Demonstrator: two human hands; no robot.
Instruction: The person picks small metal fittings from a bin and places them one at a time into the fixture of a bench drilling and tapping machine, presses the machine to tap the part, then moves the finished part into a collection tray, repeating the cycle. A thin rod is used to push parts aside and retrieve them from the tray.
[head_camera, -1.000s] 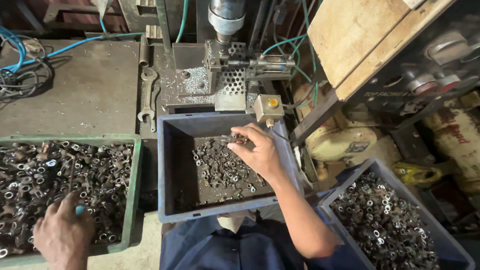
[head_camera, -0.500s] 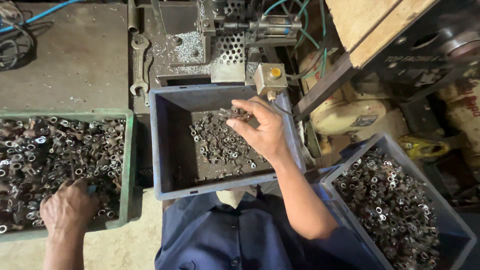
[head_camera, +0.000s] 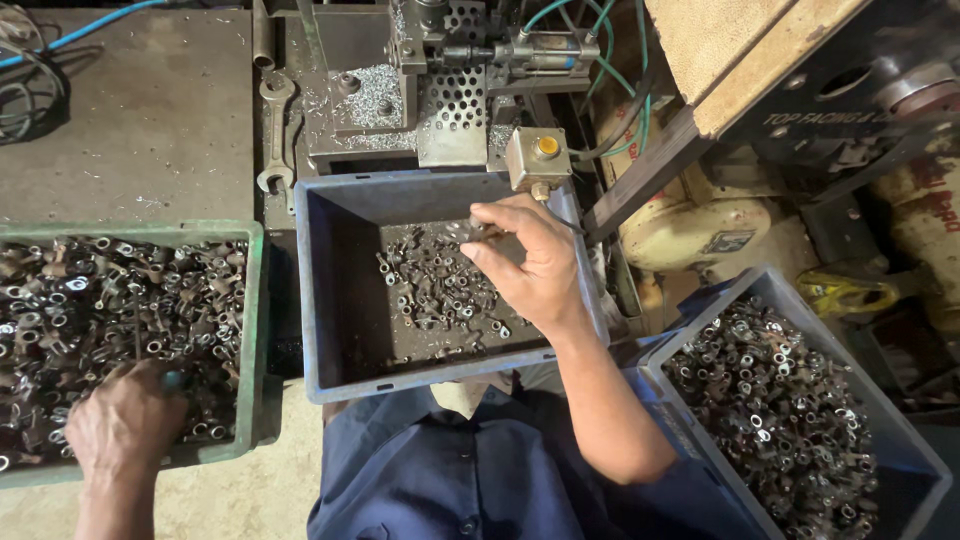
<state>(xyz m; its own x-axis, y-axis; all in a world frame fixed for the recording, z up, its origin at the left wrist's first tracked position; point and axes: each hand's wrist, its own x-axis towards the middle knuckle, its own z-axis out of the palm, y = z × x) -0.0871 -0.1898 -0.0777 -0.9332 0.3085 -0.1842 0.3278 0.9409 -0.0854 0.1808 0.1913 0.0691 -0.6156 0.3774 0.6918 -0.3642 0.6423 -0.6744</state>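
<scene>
1. My right hand (head_camera: 535, 265) is over the middle blue bin (head_camera: 340, 290), fingers pinched shut on a small metal part (head_camera: 468, 232).
2. My left hand (head_camera: 125, 420) is curled down in the green bin (head_camera: 255, 330) of metal pieces (head_camera: 100, 300); I cannot tell what it grips.
3. Another blue bin (head_camera: 900, 440) sits right, near a yellow button box (head_camera: 540, 155).

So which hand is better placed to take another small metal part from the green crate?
The left hand, probably. It already lies on the heap of metal parts in the green crate. The right hand is over the middle blue bin, fingers pinching a part.
</scene>
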